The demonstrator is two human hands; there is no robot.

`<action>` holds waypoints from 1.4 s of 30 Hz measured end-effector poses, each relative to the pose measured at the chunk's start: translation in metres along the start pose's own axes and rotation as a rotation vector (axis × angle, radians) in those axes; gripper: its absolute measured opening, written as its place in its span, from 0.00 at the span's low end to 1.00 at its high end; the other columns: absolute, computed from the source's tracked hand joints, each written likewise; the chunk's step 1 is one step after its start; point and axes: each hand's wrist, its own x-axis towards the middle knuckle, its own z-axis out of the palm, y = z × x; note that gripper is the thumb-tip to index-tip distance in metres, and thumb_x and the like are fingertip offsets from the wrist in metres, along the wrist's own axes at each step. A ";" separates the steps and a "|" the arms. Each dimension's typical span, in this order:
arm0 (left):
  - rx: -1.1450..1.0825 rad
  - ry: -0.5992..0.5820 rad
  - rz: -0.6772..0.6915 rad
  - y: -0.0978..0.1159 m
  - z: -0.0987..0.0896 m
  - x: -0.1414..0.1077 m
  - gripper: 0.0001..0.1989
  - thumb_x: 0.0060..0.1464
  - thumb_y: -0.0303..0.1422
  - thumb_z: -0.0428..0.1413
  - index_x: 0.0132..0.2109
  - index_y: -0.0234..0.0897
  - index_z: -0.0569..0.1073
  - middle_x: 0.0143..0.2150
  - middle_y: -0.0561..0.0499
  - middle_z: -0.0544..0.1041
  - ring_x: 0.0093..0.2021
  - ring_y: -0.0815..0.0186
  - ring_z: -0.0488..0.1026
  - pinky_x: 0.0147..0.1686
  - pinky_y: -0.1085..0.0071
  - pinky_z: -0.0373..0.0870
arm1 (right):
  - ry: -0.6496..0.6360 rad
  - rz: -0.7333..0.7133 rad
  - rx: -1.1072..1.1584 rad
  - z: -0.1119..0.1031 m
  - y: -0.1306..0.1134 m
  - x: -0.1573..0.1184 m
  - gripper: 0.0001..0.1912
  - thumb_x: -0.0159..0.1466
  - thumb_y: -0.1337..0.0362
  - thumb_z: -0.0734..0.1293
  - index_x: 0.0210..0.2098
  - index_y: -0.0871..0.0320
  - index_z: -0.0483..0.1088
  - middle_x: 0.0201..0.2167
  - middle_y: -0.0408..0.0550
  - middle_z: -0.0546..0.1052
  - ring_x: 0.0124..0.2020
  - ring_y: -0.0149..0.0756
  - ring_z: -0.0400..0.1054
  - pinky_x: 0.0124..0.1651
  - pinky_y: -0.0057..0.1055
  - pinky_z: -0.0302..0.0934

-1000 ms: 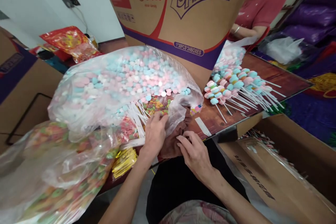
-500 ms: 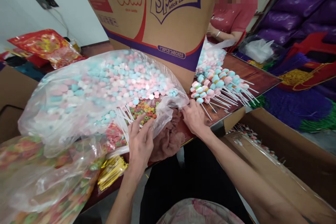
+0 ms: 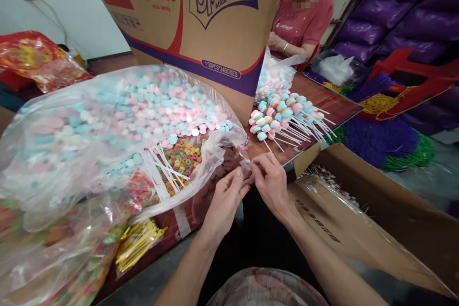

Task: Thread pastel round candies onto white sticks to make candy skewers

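My left hand and my right hand are close together above the table's front edge. Both pinch a small clear plastic wrapper with some purple print at its far end; whether anything is inside is too small to tell. Left of them, a large clear bag of pink, blue and white candy lies open. White sticks and colourful ring candies lie at its mouth. Beyond my right hand is a pile of candy skewers on white sticks. Gold twist ties lie near the front edge.
A big cardboard box stands at the back of the table. To the right, an open carton holds candy sticks. A person in a red shirt sits behind. Another bag of ring candies fills the front left.
My left hand has left the sticks and ring candies and moved right to meet my right hand. My right hand has drawn back toward me. A small clear wrapper now shows between them.
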 end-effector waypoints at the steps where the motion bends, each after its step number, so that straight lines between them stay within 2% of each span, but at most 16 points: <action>1: -0.087 -0.022 -0.014 -0.001 0.004 0.004 0.16 0.53 0.43 0.63 0.43 0.36 0.79 0.45 0.43 0.80 0.46 0.64 0.77 0.50 0.69 0.71 | 0.009 -0.030 0.023 -0.006 -0.002 -0.009 0.08 0.68 0.68 0.61 0.34 0.56 0.70 0.34 0.47 0.71 0.35 0.34 0.67 0.39 0.30 0.60; 5: -0.227 0.027 0.010 -0.005 0.014 0.016 0.12 0.46 0.35 0.68 0.36 0.34 0.79 0.39 0.48 0.81 0.39 0.68 0.77 0.43 0.72 0.72 | 0.016 -0.142 0.057 -0.024 -0.002 -0.032 0.09 0.69 0.68 0.60 0.37 0.56 0.73 0.38 0.49 0.70 0.37 0.34 0.67 0.41 0.30 0.63; 7: -0.225 0.082 0.021 -0.006 0.017 0.019 0.12 0.43 0.32 0.70 0.36 0.34 0.80 0.38 0.48 0.81 0.37 0.68 0.76 0.40 0.72 0.73 | 0.006 -0.118 0.120 -0.029 0.001 -0.035 0.08 0.69 0.67 0.62 0.38 0.56 0.73 0.39 0.49 0.70 0.37 0.34 0.67 0.41 0.31 0.63; 9: -0.220 0.121 0.014 -0.007 0.018 0.020 0.13 0.41 0.31 0.70 0.36 0.33 0.80 0.37 0.48 0.81 0.37 0.68 0.77 0.40 0.71 0.74 | 0.005 0.028 0.265 -0.033 0.003 -0.035 0.06 0.67 0.65 0.65 0.42 0.55 0.73 0.40 0.49 0.71 0.36 0.34 0.67 0.40 0.31 0.64; 12: -0.218 0.145 0.013 -0.006 0.019 0.019 0.13 0.40 0.31 0.71 0.35 0.33 0.80 0.36 0.48 0.81 0.37 0.67 0.77 0.40 0.71 0.74 | -0.026 0.338 0.573 -0.033 0.004 -0.033 0.16 0.63 0.61 0.68 0.50 0.55 0.70 0.41 0.48 0.74 0.34 0.34 0.68 0.36 0.30 0.65; 14: -0.209 0.142 0.047 -0.006 0.019 0.018 0.13 0.40 0.32 0.71 0.34 0.33 0.80 0.35 0.49 0.81 0.36 0.68 0.77 0.41 0.72 0.74 | -0.094 0.452 0.732 -0.031 0.002 -0.031 0.16 0.61 0.59 0.70 0.47 0.56 0.72 0.36 0.46 0.75 0.31 0.32 0.66 0.33 0.28 0.62; 16: -0.195 0.138 0.098 -0.007 0.020 0.017 0.12 0.41 0.32 0.71 0.33 0.33 0.80 0.33 0.50 0.81 0.34 0.70 0.77 0.40 0.74 0.73 | -0.118 0.489 0.818 -0.028 -0.001 -0.029 0.10 0.59 0.59 0.72 0.37 0.58 0.75 0.29 0.43 0.73 0.27 0.30 0.61 0.30 0.26 0.57; 20: -0.179 0.139 0.188 -0.007 0.020 0.013 0.10 0.44 0.32 0.69 0.34 0.35 0.79 0.33 0.51 0.80 0.33 0.70 0.76 0.39 0.74 0.74 | -0.035 0.461 0.848 -0.023 -0.008 -0.023 0.15 0.61 0.58 0.70 0.23 0.58 0.67 0.21 0.38 0.63 0.24 0.28 0.53 0.28 0.26 0.51; 23: -0.187 0.151 0.216 -0.005 0.019 0.009 0.10 0.48 0.36 0.67 0.38 0.36 0.79 0.36 0.51 0.80 0.36 0.69 0.77 0.39 0.73 0.75 | -0.073 0.406 0.818 -0.020 -0.012 -0.020 0.20 0.66 0.56 0.66 0.21 0.58 0.60 0.21 0.37 0.57 0.24 0.27 0.49 0.28 0.27 0.47; 26: -0.206 0.165 0.167 -0.001 0.015 0.007 0.13 0.48 0.37 0.67 0.41 0.37 0.80 0.42 0.48 0.81 0.41 0.66 0.78 0.42 0.71 0.76 | -0.120 0.385 0.819 -0.018 -0.011 -0.018 0.23 0.67 0.53 0.63 0.21 0.57 0.55 0.20 0.37 0.54 0.23 0.27 0.46 0.26 0.27 0.44; 29: -0.202 0.188 0.148 0.003 0.010 0.009 0.13 0.43 0.34 0.70 0.37 0.34 0.80 0.39 0.48 0.81 0.39 0.66 0.78 0.41 0.71 0.77 | -0.176 0.358 0.790 -0.017 -0.010 -0.015 0.24 0.67 0.52 0.63 0.19 0.56 0.54 0.19 0.37 0.54 0.22 0.27 0.46 0.25 0.28 0.43; 32: -0.190 0.243 0.216 0.002 0.008 0.010 0.13 0.40 0.34 0.71 0.33 0.34 0.80 0.34 0.50 0.81 0.34 0.68 0.78 0.39 0.73 0.77 | -0.132 0.355 0.745 -0.015 -0.010 -0.013 0.23 0.65 0.54 0.65 0.19 0.57 0.55 0.19 0.38 0.55 0.23 0.27 0.47 0.26 0.28 0.44; 35: -0.172 0.325 0.296 0.000 0.012 0.010 0.13 0.41 0.35 0.71 0.33 0.35 0.79 0.32 0.53 0.80 0.31 0.72 0.76 0.35 0.78 0.76 | -0.090 0.387 0.771 -0.010 -0.011 -0.011 0.22 0.65 0.54 0.66 0.20 0.57 0.57 0.20 0.38 0.57 0.24 0.28 0.49 0.27 0.28 0.45; 37: -0.154 0.334 0.312 0.000 0.014 0.009 0.14 0.43 0.38 0.70 0.35 0.37 0.79 0.34 0.53 0.80 0.33 0.71 0.77 0.35 0.78 0.75 | -0.092 0.407 0.811 -0.006 -0.010 -0.010 0.23 0.66 0.52 0.65 0.20 0.57 0.57 0.19 0.38 0.56 0.23 0.28 0.49 0.26 0.28 0.45; 40: -0.157 0.305 0.294 0.005 0.014 0.008 0.16 0.45 0.39 0.69 0.39 0.37 0.78 0.39 0.51 0.81 0.37 0.67 0.78 0.36 0.74 0.76 | -0.195 0.385 0.824 -0.006 -0.004 -0.005 0.25 0.66 0.50 0.64 0.19 0.56 0.54 0.18 0.37 0.54 0.22 0.27 0.45 0.25 0.28 0.43; 42: -0.164 0.333 0.316 0.010 0.012 0.007 0.16 0.43 0.37 0.70 0.38 0.36 0.78 0.39 0.51 0.80 0.36 0.68 0.77 0.37 0.73 0.76 | -0.274 0.339 0.757 -0.009 0.004 0.002 0.25 0.65 0.50 0.65 0.19 0.56 0.55 0.18 0.37 0.54 0.21 0.27 0.46 0.25 0.27 0.43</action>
